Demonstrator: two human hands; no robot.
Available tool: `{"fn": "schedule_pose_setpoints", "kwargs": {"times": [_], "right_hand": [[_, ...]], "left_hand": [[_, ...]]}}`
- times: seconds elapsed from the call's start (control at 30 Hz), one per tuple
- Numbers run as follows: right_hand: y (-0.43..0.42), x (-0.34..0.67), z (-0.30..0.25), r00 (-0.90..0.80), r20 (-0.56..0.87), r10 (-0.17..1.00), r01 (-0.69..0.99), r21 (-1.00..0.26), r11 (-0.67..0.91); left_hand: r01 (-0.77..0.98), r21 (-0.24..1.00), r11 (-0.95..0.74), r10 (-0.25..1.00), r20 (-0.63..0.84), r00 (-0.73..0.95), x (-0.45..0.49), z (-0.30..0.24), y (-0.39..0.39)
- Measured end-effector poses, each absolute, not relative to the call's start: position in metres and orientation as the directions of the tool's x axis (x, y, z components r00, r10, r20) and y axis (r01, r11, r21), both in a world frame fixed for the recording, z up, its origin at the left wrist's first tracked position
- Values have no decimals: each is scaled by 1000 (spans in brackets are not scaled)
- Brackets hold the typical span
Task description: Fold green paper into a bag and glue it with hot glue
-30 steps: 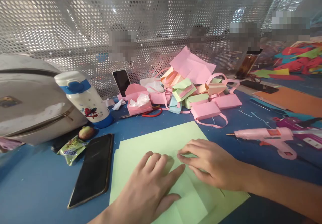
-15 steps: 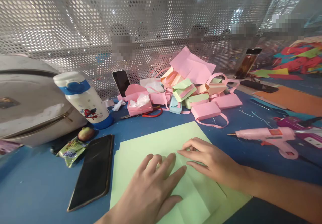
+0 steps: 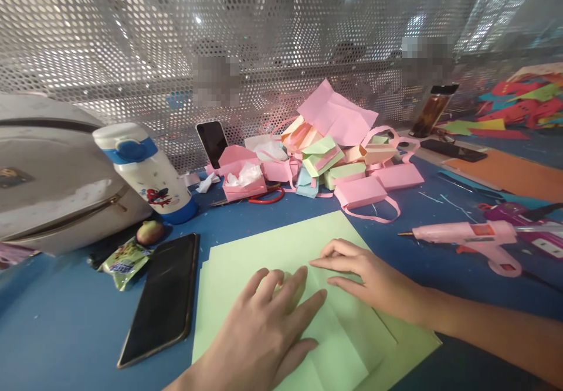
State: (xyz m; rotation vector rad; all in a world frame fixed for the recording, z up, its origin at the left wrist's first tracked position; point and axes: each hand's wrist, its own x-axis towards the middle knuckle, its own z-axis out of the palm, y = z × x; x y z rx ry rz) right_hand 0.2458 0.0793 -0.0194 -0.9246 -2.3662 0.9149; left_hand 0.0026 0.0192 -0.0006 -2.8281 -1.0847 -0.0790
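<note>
Several sheets of light green paper point(image 3: 246, 244) lie stacked in front of me on the blue table. On top is a green sheet with fold creases point(image 3: 336, 344). My left hand point(image 3: 268, 320) rests flat on it, fingers spread and pressing down. To its right, my right hand point(image 3: 360, 274) lies with fingertips on the creased sheet's upper part, thumb apart from the fingers. Both palms hide some of the paper beneath them.
A black phone point(image 3: 160, 303), snack packet point(image 3: 126, 262) and white bottle point(image 3: 152, 174) stand at left by a backpack point(image 3: 53, 168). Folded paper bags point(image 3: 360, 194) and red-handled scissors point(image 3: 268, 197) lie behind the sheets. At right is a pink glue gun point(image 3: 466, 233).
The right hand has shifted very slightly at the top of the creased sheet. My left hand stays in place, and the paper looks the same.
</note>
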Motion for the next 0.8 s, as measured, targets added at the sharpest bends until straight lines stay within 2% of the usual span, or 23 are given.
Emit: {"fn": "schedule_pose_setpoints", "kwargs": {"times": [0.37, 0.8], "right_hand": [[80, 247, -22, -688, 173, 705, 407, -713, 572], [76, 246, -17, -718, 209, 664, 407, -647, 644]], "left_hand": [[677, -73, -732, 672, 88, 735, 4, 0, 18], [694, -34, -719, 692, 55, 720, 5, 4, 19]]}}
